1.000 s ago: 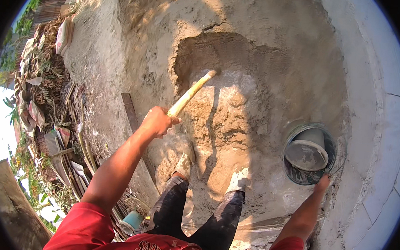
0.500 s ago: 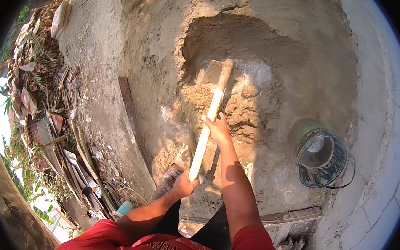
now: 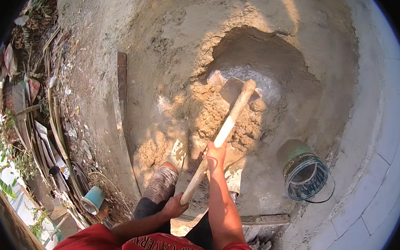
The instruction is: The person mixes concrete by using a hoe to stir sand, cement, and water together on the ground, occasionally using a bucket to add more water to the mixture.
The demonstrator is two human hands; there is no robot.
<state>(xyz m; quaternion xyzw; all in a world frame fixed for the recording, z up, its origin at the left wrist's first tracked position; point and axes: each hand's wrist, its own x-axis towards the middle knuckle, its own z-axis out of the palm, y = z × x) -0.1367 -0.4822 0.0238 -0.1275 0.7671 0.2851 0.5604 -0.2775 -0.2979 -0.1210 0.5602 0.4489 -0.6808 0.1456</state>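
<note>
A hoe [image 3: 230, 121] with a pale wooden handle slants from near my body up toward the far right. My left hand [image 3: 175, 207] is closed around the handle's near end. Farther up, about the middle of the handle, my right hand [image 3: 215, 156] grips it. The hoe's metal blade [image 3: 232, 89] rests against a heap of damp, sandy mix [image 3: 212, 113], its lower edge partly hidden. Grey powder [image 3: 270, 86] lies just beyond the blade, inside a scooped-out hollow [image 3: 255, 50].
A dark bucket [image 3: 303, 175] with a wire handle stands to the right, near a pale block wall [image 3: 354, 226]. Long boards lie at left [image 3: 121, 83] and near my feet [image 3: 263, 219]. Sticks and debris [image 3: 55, 130] and a teal pail [image 3: 93, 199] line the left side.
The hoe's head has come slightly nearer and its handle leans more to the right. My right hand sits lower along the handle. The whole view has shifted.
</note>
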